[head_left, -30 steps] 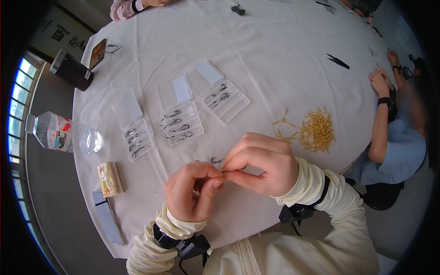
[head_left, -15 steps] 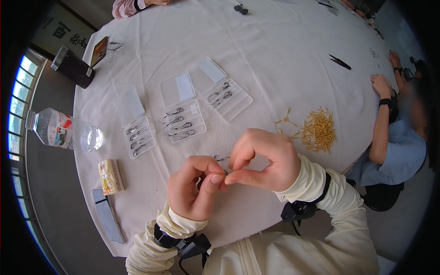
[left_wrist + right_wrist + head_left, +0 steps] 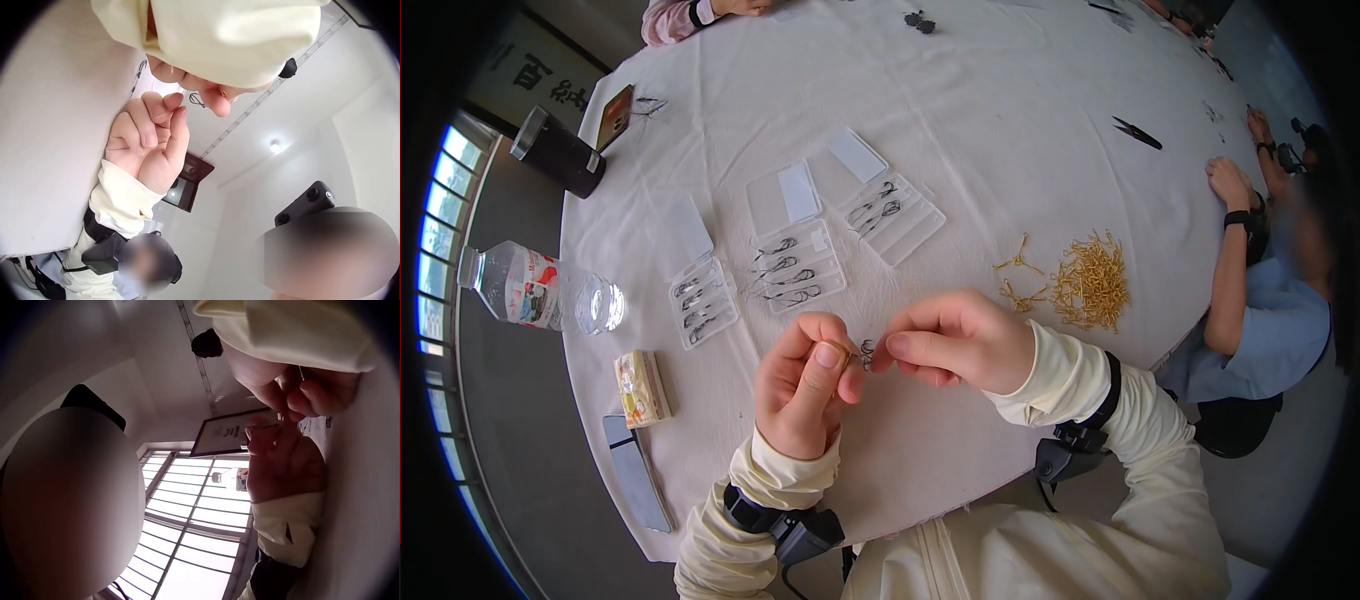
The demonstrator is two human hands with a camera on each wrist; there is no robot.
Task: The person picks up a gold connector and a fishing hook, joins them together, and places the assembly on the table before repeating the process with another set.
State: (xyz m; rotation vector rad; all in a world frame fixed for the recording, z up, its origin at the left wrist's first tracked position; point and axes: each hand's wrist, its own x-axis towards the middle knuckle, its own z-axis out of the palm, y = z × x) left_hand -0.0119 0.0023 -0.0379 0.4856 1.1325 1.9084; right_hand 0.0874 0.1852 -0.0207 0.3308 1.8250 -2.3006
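Observation:
In the head view, my left hand (image 3: 805,385) pinches a small piece between thumb and forefinger. A bit of gold metal (image 3: 224,94) shows at those fingertips in the left wrist view. From them a dark wire fish hook (image 3: 867,352) sticks out toward my right hand (image 3: 960,345). The right thumb and forefinger come together at the hook's far side, the other fingers curled. A thin light strand (image 3: 302,374) runs by the right hand in its wrist view. Beyond the hands, clear cases (image 3: 805,265) hold dark hooks in compartments.
A heap of gold clips (image 3: 1092,282) lies to the right, with a few strays (image 3: 1022,296) beside it. Left are a bottle (image 3: 530,288), a tissue pack (image 3: 640,388), a phone (image 3: 637,475) and a dark tumbler (image 3: 558,150). Black snips (image 3: 1138,133) lie farther back; other people sit around.
My hands have drawn slightly apart, the left turning so its thumb faces up. The hook now shows between both sets of fingertips. The right hand has tilted, its thumb lying on top.

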